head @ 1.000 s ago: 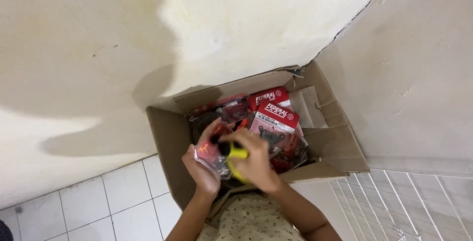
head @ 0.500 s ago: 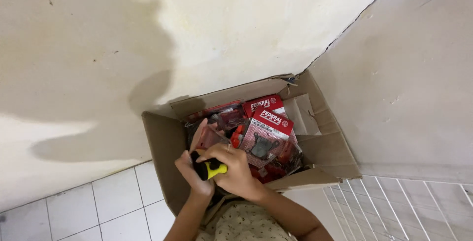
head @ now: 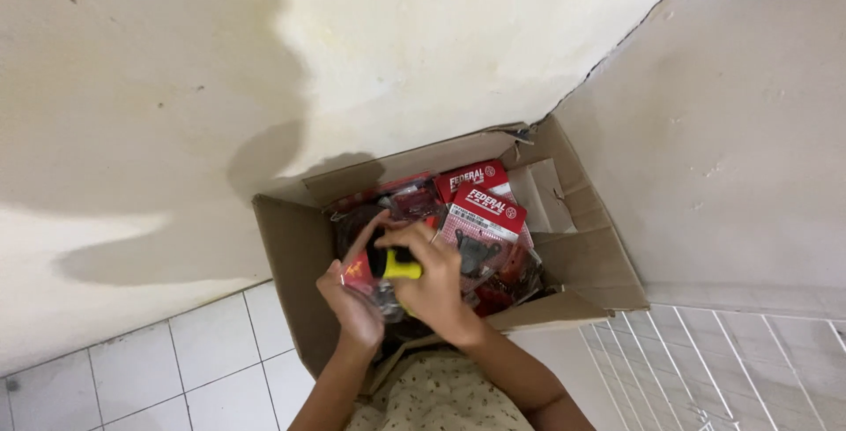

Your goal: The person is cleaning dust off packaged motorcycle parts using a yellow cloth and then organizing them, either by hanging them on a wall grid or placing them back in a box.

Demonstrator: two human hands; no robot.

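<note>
An open cardboard box (head: 300, 255) stands in the corner where two walls meet, filled with several red-and-clear blister packs (head: 480, 228) of small dark parts. My left hand (head: 352, 303) holds one clear packet with a red label at the box's near left edge. My right hand (head: 436, 286) grips a black-and-yellow tool (head: 395, 265) and presses it against that packet. Both hands touch over the box opening. What sits beneath the hands is hidden.
Cream walls (head: 441, 52) rise behind and to the right of the box. White floor tiles (head: 176, 360) lie at the lower left. A white wire rack (head: 731, 369) sits at the lower right. My patterned garment (head: 441, 396) shows at the bottom.
The hands stay over the box's near left side. The black-and-yellow tool has shifted slightly against the packet, and the view has moved a little.
</note>
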